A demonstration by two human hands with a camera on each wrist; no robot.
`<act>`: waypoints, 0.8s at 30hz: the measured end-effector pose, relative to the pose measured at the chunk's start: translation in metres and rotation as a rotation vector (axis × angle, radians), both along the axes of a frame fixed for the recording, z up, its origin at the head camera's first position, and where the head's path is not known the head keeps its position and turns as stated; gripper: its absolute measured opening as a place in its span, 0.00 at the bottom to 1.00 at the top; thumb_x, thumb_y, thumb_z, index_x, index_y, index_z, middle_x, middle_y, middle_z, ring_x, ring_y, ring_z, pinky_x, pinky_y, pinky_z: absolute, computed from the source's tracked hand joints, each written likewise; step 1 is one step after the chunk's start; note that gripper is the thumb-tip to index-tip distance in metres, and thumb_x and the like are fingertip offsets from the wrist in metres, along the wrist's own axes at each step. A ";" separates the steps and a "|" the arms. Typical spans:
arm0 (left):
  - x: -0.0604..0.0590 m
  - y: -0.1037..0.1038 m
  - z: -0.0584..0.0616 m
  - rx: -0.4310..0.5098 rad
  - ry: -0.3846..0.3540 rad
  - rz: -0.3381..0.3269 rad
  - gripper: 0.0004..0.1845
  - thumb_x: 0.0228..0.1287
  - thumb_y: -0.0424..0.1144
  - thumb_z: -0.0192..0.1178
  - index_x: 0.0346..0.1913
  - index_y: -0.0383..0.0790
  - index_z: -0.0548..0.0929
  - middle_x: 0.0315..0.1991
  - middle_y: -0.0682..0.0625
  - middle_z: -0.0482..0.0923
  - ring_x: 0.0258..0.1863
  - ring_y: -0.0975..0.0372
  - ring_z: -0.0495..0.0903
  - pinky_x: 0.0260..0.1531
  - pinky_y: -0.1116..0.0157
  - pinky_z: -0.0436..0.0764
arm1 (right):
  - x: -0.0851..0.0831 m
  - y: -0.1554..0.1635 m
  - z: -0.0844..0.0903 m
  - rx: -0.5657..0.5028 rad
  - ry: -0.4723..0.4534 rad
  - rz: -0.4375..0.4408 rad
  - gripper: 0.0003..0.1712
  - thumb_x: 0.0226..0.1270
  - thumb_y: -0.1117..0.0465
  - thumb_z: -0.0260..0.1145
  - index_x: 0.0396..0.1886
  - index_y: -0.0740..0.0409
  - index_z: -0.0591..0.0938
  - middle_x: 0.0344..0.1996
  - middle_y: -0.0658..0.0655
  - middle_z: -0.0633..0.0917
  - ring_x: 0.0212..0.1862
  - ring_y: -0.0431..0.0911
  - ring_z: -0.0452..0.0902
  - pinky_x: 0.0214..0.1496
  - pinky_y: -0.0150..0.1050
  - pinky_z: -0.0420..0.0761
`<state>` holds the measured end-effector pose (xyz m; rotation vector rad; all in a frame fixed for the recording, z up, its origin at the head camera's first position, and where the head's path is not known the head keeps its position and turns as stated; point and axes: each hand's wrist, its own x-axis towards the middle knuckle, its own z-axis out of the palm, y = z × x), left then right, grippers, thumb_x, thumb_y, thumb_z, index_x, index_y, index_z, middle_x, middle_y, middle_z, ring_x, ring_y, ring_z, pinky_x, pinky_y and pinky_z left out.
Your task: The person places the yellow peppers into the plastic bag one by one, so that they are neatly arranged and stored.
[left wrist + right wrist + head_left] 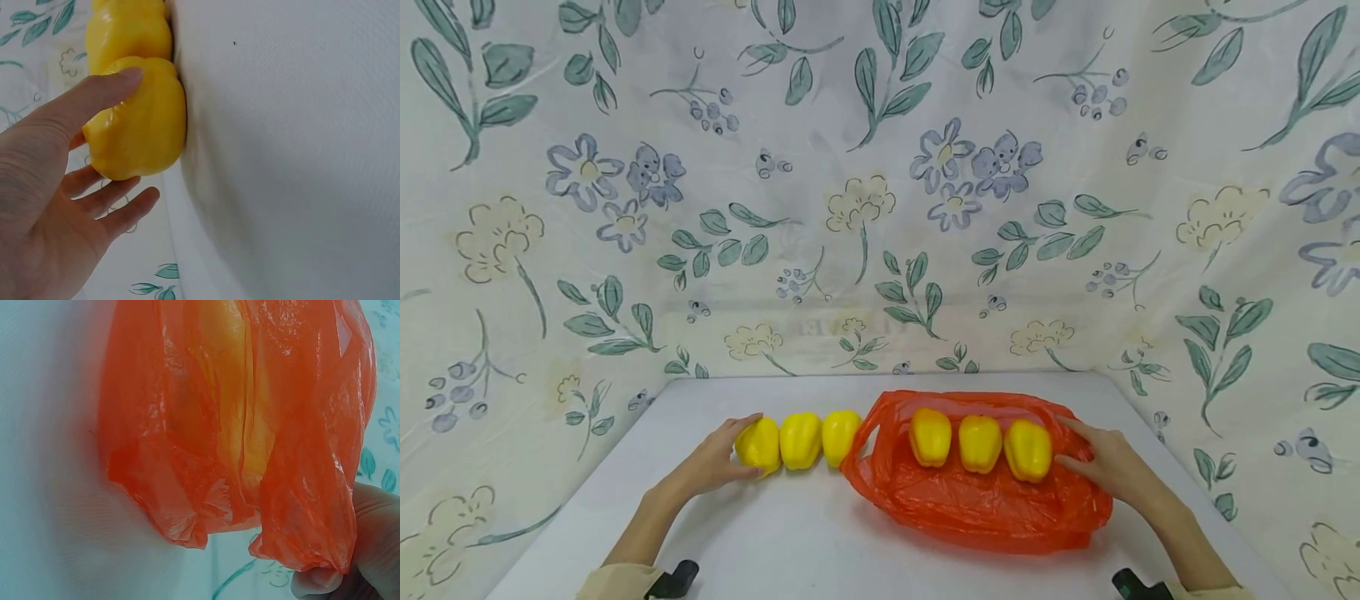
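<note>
Here, count: six yellow peppers in one row across the white table [790, 542], three on bare table, three on the orange plastic bag [970, 508]; two hands, one bag.
Left hand: the left hand [711, 462] lies at the row's left end, fingers fairly straight and spread, cupping the leftmost pepper [758, 446]; in the left wrist view the thumb lies across the top of that pepper and the other fingers sit under it, not clenched.
Bare-table peppers: the second pepper [801, 440] and the third pepper [839, 437] stand touching side by side, the third against the bag's left edge.
Bag peppers: the fourth pepper [930, 436], the fifth pepper [980, 443] and the sixth pepper [1027, 450] sit slightly apart.
Right hand: the right hand [1108, 465] rests on the bag at the right end, fingers extended toward the sixth pepper; the right wrist view shows a fingertip [315, 581] against the plastic.
Axis: the row runs left to right; each pepper's length points front to back.
</note>
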<state>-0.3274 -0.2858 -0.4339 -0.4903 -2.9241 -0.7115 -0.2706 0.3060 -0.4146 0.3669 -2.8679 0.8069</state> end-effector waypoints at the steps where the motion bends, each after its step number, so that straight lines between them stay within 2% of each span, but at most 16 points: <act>1: 0.000 0.000 0.000 -0.001 0.004 -0.001 0.46 0.43 0.50 0.70 0.67 0.49 0.60 0.62 0.42 0.65 0.60 0.48 0.66 0.56 0.43 0.67 | 0.000 0.000 0.000 -0.006 -0.009 -0.006 0.38 0.53 0.53 0.68 0.63 0.58 0.66 0.45 0.63 0.81 0.34 0.42 0.79 0.32 0.33 0.82; 5: 0.001 -0.001 0.000 -0.001 0.015 -0.011 0.45 0.43 0.50 0.70 0.66 0.48 0.61 0.61 0.42 0.66 0.59 0.48 0.67 0.54 0.44 0.70 | 0.001 -0.001 0.001 -0.020 -0.027 -0.005 0.38 0.53 0.53 0.68 0.64 0.58 0.66 0.46 0.63 0.81 0.35 0.42 0.79 0.31 0.34 0.83; 10: 0.001 -0.003 0.002 -0.002 0.038 -0.020 0.45 0.42 0.50 0.71 0.66 0.49 0.62 0.59 0.42 0.67 0.55 0.51 0.70 0.48 0.52 0.78 | 0.001 -0.001 0.001 -0.028 -0.027 -0.005 0.38 0.53 0.54 0.68 0.64 0.57 0.66 0.46 0.62 0.81 0.36 0.43 0.79 0.32 0.34 0.83; 14: 0.002 -0.005 0.005 -0.009 0.063 -0.029 0.45 0.42 0.51 0.71 0.66 0.49 0.62 0.58 0.42 0.67 0.54 0.52 0.71 0.45 0.55 0.80 | 0.002 -0.002 0.002 -0.018 -0.022 -0.008 0.38 0.53 0.53 0.68 0.64 0.58 0.66 0.46 0.62 0.81 0.36 0.43 0.79 0.32 0.34 0.83; 24: 0.006 -0.003 0.024 0.001 0.143 -0.040 0.44 0.42 0.48 0.71 0.65 0.48 0.63 0.56 0.43 0.69 0.50 0.54 0.73 0.43 0.55 0.80 | 0.002 -0.002 0.004 -0.012 0.004 -0.003 0.38 0.53 0.53 0.68 0.63 0.58 0.66 0.46 0.62 0.81 0.35 0.42 0.79 0.31 0.33 0.82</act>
